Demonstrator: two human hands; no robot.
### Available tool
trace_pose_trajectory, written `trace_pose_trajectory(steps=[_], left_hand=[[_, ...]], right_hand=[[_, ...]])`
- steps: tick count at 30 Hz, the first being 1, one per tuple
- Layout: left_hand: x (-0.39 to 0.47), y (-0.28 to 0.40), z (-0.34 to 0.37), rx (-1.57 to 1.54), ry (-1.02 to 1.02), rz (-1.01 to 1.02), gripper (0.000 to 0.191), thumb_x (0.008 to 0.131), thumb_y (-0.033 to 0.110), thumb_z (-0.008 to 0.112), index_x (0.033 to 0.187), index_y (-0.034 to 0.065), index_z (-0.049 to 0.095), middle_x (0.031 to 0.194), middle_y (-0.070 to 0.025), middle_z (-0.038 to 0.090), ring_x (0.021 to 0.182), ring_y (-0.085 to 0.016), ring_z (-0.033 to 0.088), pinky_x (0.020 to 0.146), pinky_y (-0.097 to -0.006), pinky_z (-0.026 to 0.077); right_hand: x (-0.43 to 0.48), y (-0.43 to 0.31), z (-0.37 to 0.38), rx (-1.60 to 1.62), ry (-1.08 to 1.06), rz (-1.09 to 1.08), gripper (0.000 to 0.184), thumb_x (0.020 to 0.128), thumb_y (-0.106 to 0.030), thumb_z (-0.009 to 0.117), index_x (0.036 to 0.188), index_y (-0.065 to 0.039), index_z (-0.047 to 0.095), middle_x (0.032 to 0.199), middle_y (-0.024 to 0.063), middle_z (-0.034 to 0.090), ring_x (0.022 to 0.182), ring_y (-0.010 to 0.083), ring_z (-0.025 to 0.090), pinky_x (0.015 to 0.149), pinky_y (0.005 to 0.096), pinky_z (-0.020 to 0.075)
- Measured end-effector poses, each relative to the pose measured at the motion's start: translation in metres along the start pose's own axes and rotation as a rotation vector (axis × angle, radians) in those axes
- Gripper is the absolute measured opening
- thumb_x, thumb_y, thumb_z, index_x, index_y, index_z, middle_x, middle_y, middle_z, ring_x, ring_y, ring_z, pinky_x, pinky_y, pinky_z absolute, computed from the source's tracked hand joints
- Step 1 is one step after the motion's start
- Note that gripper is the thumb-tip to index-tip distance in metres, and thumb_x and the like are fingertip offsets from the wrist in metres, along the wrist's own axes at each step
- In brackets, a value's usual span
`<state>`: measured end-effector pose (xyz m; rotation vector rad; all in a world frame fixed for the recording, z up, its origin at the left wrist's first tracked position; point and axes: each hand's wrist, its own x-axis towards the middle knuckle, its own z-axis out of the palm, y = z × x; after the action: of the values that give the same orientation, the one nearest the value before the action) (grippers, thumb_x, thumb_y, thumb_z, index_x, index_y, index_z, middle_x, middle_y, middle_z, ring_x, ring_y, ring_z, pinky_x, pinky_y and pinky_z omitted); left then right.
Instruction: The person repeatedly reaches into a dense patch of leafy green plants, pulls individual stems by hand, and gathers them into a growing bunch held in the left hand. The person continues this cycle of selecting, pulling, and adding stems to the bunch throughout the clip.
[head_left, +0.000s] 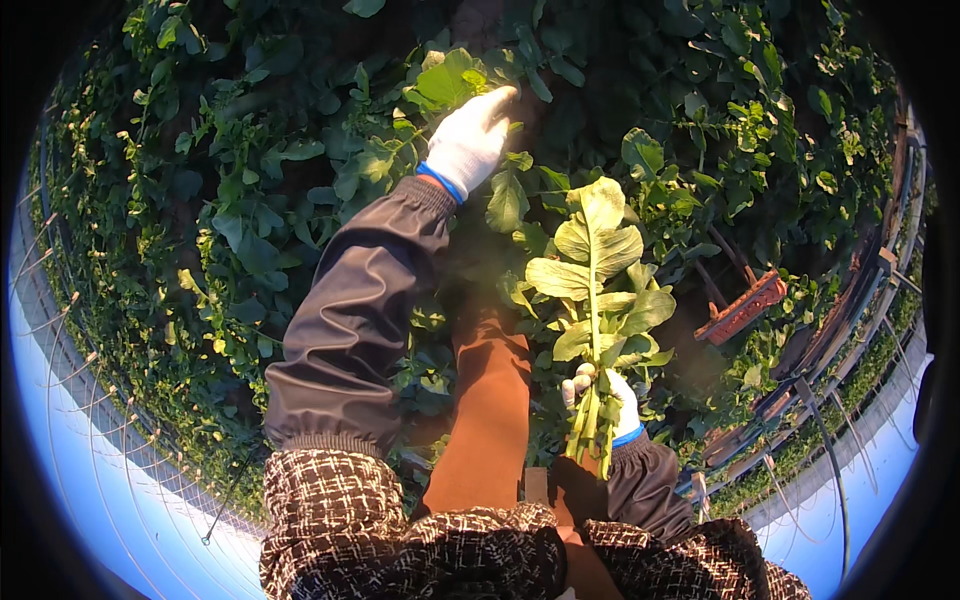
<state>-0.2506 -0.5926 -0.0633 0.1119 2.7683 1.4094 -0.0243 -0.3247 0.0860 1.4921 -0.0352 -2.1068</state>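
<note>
My left hand (472, 139), in a white knit glove with a blue cuff, reaches out among the growing leafy plants. A broad bright green leaf (446, 81) lies right beside its fingers. The thumb and forefinger point away from me, and whether they pinch a stem is hidden. Lower and to the right, my right hand (622, 405), gloved the same way, grips a bunch of leafy greens (594, 281) by the stalks. Its lobed, sunlit leaves point away from me, while the stalk ends (589, 442) stick out below the fist.
Dense leafy plants (247, 217) surround me. An orange-red object with dark legs (742, 306), possibly a small stool, rests among plants at right. Beyond it run long rails (832, 360). Thin curved hoops (127, 450) line the left edge. My brown-clad leg (484, 420) stands between my arms.
</note>
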Motion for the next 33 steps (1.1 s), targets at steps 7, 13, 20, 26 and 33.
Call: trace_pose_trajectory(steps=[7,13,20,26,33], left_hand=[[0.081,-0.114,-0.027,-0.433,0.101,-0.886,0.046,0.087,0.016,0.050,0.129,0.0029,0.038,0.112,-0.0155,0.055,0.098,-0.027,0.055,0.083,-0.0388,0.046],[0.079,-0.106,-0.028,0.542,-0.313,-0.230,0.032,0.077,0.016,0.055,0.109,0.0135,0.060,0.114,-0.0122,0.057,0.106,-0.030,0.053,0.089,-0.0339,0.043],[0.123,-0.076,0.018,1.132,-0.937,-0.240,0.065,0.076,0.014,0.051,0.136,0.0277,0.029,0.146,-0.0009,0.018,0.132,-0.039,0.016,0.104,-0.0494,0.026],[0.134,-0.050,0.009,1.449,-1.142,0.429,0.040,0.081,0.018,0.050,0.121,0.0167,0.054,0.137,0.0001,0.040,0.133,-0.019,0.024,0.109,-0.0492,0.012],[0.130,-0.026,-0.051,1.521,-0.719,0.366,0.022,0.079,0.018,0.053,0.098,0.0139,0.063,0.117,-0.0013,0.054,0.117,-0.020,0.044,0.106,-0.0443,0.021]], right_hand=[[0.005,0.017,0.000,0.044,0.074,-0.055,0.019,0.087,-0.019,0.052,0.090,0.000,0.055,0.087,0.0076,0.057,0.084,0.0226,0.060,0.087,0.0381,0.0459],[0.016,0.020,0.001,0.084,0.024,0.009,0.019,0.086,-0.017,0.052,0.091,0.001,0.055,0.087,0.0097,0.059,0.084,0.0236,0.059,0.086,0.0370,0.0464],[0.017,0.028,-0.019,0.169,-0.041,0.025,0.022,0.085,-0.016,0.052,0.099,0.001,0.055,0.092,0.0139,0.060,0.097,0.0275,0.056,0.089,0.0364,0.0460],[0.022,0.034,-0.045,0.243,-0.142,0.011,0.021,0.085,-0.012,0.051,0.100,0.003,0.054,0.096,0.0124,0.059,0.099,0.0268,0.056,0.094,0.0386,0.0435],[0.027,0.038,-0.053,0.183,-0.219,0.005,0.021,0.084,-0.009,0.052,0.100,0.005,0.056,0.099,0.0116,0.057,0.099,0.0278,0.055,0.099,0.0387,0.0390]])
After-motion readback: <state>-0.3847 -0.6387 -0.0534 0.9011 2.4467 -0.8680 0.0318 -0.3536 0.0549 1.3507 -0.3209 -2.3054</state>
